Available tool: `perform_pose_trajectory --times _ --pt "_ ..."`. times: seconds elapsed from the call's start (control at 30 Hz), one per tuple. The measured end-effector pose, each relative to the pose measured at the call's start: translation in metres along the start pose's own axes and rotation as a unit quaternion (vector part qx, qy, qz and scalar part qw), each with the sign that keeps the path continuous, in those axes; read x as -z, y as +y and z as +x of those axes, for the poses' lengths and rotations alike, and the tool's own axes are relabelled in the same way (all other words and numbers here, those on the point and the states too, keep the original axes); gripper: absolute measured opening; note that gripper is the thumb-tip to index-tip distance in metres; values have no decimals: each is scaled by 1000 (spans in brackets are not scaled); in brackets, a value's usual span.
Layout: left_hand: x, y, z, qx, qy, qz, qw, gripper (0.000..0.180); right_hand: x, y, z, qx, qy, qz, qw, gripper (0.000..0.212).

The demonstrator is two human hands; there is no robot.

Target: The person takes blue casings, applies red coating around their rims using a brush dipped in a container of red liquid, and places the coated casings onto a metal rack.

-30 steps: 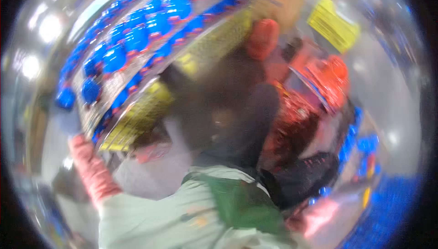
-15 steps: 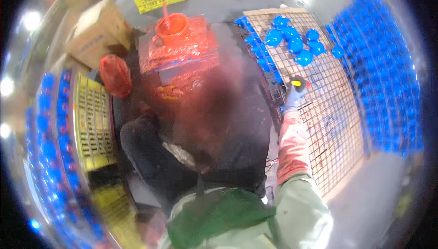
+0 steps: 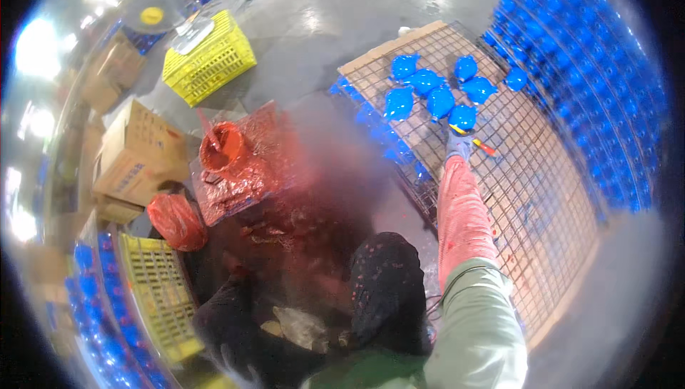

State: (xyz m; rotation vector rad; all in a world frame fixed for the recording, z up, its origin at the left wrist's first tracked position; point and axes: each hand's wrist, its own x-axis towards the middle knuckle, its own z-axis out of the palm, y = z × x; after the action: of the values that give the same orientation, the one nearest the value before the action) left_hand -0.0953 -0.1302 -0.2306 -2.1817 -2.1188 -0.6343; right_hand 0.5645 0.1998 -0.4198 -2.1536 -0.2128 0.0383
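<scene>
My right hand [image 3: 459,146], in a pale glove below a pink-red sleeve, reaches over a wire mesh rack [image 3: 528,196]. Its fingers are closed round a small tool with a red and yellow handle [image 3: 485,148], whose exact kind I cannot make out. Right at the fingertips sits a glossy blue rounded piece [image 3: 462,116]; whether the tool grips it is hidden. Several similar blue pieces [image 3: 427,82] with small pointed ends lie beyond it on the mesh. My left hand does not show.
A red bucket [image 3: 227,148] with a stick in it stands on a red-coated surface [image 3: 267,139]. Nearby are a red wrapped bundle [image 3: 176,221], a cardboard box [image 3: 143,150] and yellow crates [image 3: 210,61]. Stacked racks of blue pieces [image 3: 592,82] rise at the right.
My view has swung, so the bucket and bundle sit lower and further left. My right arm is stretched further out, with the hand now up against the nearest blue piece.
</scene>
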Motion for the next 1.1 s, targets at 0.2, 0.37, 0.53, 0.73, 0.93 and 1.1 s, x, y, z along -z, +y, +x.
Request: perform_pose_trajectory --times 0.2,0.37,0.53,0.73,0.93,1.1 --pt "10 28 17 10 -32 21 999 60 48 32 -15 84 -20 24 996 37" --pt "20 33 25 -33 -11 55 998 54 143 107 -85 111 -85 84 987 36" --pt "18 90 94 -168 126 -75 975 32 274 54 -117 223 -126 17 966 31" --pt "-26 153 103 11 -447 -630 635 53 347 -111 -192 500 -247 -154 816 26" --pt "-8 234 106 143 -385 -887 212 70 368 -154 -267 654 -211 195 700 37" --pt "-23 170 195 91 -263 -952 131 85 342 -154 -310 463 -458 246 718 28"
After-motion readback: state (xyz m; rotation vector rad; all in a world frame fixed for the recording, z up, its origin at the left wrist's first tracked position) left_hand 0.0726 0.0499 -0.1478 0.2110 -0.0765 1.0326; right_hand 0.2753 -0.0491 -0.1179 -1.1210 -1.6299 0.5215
